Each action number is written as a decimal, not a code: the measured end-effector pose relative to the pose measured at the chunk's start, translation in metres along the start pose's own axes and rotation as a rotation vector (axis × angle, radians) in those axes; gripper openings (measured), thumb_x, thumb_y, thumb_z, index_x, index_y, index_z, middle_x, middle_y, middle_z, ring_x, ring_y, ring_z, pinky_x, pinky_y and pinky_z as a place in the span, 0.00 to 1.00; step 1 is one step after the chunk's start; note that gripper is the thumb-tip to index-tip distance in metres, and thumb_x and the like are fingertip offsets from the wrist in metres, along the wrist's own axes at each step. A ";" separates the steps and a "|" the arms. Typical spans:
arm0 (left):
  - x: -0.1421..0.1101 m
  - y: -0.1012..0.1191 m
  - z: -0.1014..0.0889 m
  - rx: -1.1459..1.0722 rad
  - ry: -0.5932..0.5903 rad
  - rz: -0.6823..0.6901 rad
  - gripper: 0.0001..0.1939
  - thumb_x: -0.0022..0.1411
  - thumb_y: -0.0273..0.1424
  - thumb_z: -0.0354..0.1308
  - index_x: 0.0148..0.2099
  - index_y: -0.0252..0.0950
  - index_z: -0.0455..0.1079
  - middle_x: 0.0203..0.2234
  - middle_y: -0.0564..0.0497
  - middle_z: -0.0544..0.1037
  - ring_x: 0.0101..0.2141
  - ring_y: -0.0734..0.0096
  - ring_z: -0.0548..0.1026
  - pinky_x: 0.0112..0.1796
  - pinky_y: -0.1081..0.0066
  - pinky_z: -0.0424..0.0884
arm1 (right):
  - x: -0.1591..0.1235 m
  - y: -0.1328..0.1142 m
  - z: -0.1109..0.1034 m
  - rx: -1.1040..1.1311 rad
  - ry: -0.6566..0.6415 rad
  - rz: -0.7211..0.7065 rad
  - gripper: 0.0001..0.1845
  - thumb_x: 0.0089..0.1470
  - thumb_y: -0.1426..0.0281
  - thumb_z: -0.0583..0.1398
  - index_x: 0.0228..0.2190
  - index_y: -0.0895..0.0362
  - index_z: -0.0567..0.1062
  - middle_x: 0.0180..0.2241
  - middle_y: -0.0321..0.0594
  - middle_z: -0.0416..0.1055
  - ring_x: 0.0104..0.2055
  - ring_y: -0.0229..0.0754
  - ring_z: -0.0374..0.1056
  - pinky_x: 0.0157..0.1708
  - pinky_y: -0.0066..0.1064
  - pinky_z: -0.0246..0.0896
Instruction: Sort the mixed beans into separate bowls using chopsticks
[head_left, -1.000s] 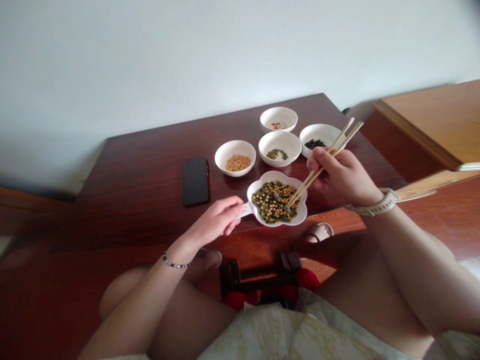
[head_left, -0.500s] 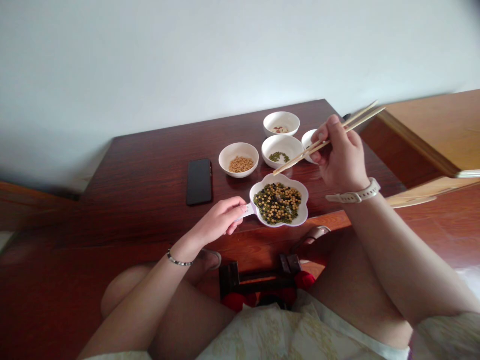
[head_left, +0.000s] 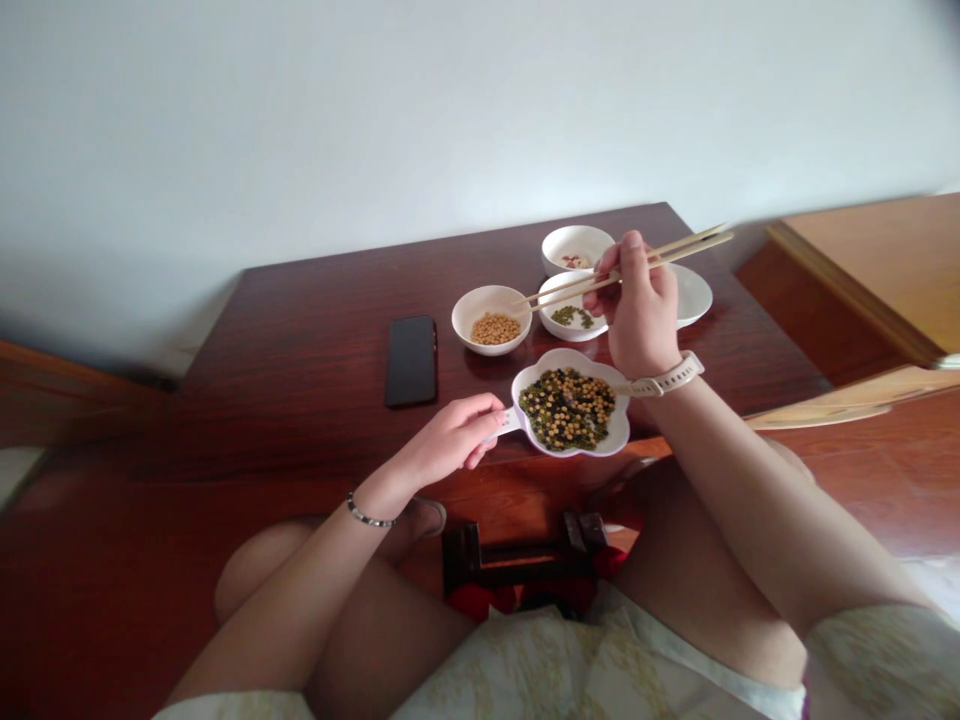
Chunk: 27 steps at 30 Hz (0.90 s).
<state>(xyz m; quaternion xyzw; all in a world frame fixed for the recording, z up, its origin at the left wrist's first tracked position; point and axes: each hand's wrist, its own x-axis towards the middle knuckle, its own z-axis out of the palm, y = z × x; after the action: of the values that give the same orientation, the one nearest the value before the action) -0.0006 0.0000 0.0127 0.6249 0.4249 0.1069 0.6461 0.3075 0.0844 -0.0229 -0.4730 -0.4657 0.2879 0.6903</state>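
Since 0.5 s ago the right hand has swung left and away from the body, carrying the chopsticks so that their tips, earlier just above the flower-shaped dish, now sit over the near rim of the bowl of yellow beans. Whether a bean is pinched between the tips cannot be made out; they are too small and thin at this range. The right hand is curled closed around the 2 sticks, thumb side up, with a pale watch on the wrist.

The left hand is loosely closed, its fingertips pinching the short handle of the flower-shaped dish, which lies at the near edge of the dark wooden table and holds mixed green, black and yellow beans. A thin bracelet circles that wrist.

The bowl of green beans is partly covered by the right hand and crossed by the chopsticks. The bowl furthest back shows a few pale and reddish pieces, too small to name. A 4th bowl is mostly hidden behind the right hand, so its contents do not show. A black phone lies face down or dark, left of the bowls.
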 end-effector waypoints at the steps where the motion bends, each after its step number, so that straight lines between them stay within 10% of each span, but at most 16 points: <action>1: 0.000 0.000 0.000 0.000 -0.001 0.000 0.22 0.91 0.49 0.63 0.43 0.43 0.69 0.29 0.58 0.72 0.28 0.71 0.68 0.31 0.70 0.61 | 0.000 -0.003 -0.006 0.000 0.002 0.013 0.44 0.75 0.20 0.64 0.36 0.47 0.76 0.30 0.34 0.69 0.26 0.41 0.75 0.23 0.32 0.64; 9: 0.001 0.003 0.001 -0.002 0.004 0.000 0.21 0.92 0.47 0.63 0.43 0.44 0.69 0.30 0.58 0.72 0.28 0.70 0.68 0.30 0.70 0.60 | -0.020 -0.037 -0.052 0.084 -0.066 0.157 0.32 0.79 0.40 0.76 0.33 0.50 0.81 0.26 0.34 0.72 0.23 0.35 0.66 0.20 0.29 0.54; 27: 0.002 -0.006 0.005 -0.033 0.064 0.011 0.24 0.89 0.52 0.67 0.42 0.43 0.71 0.29 0.58 0.73 0.27 0.71 0.67 0.31 0.69 0.64 | -0.044 -0.040 -0.077 -0.100 -0.255 0.322 0.42 0.69 0.25 0.77 0.32 0.51 0.83 0.25 0.39 0.77 0.25 0.41 0.73 0.22 0.29 0.67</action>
<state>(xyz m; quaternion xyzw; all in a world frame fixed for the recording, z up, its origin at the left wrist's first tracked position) 0.0018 -0.0031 0.0058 0.6127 0.4402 0.1374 0.6418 0.3588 0.0022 -0.0116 -0.5348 -0.4814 0.4283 0.5466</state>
